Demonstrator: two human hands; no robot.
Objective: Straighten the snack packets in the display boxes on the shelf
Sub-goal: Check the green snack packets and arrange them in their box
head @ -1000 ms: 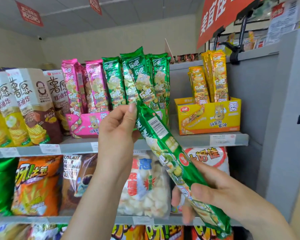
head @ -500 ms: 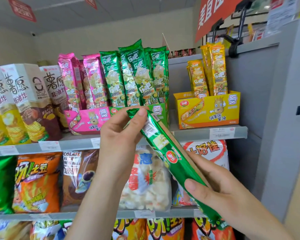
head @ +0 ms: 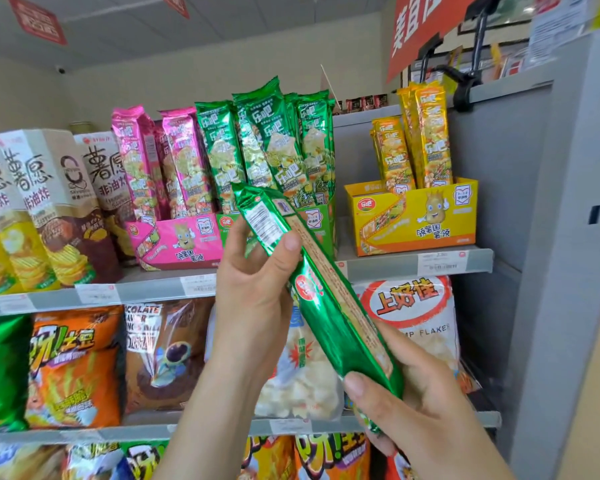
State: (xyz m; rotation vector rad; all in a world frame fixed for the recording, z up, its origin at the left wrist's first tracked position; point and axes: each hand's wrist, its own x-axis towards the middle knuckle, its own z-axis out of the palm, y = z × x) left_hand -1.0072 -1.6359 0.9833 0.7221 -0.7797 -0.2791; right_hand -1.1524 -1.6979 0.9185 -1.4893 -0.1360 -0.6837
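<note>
Both hands point(head: 257, 282) pinch green packet point(head: 329, 306), hiding green display box point(head: 314, 216).

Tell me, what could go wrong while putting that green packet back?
The green box already looks crammed, and its green packets lean, so pushing the held packet in might tip them. Held by the left hand and right hand, its backside faces out; it might go in backwards.

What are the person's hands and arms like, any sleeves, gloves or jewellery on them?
Both are bare. The left hand and right hand wear no gloves, and no rings show on the visible fingers. The forearms are uncovered down to the bottom edge of the picture: no sleeve, watch or bracelet in view. The nails that show are short and unpainted.
</note>
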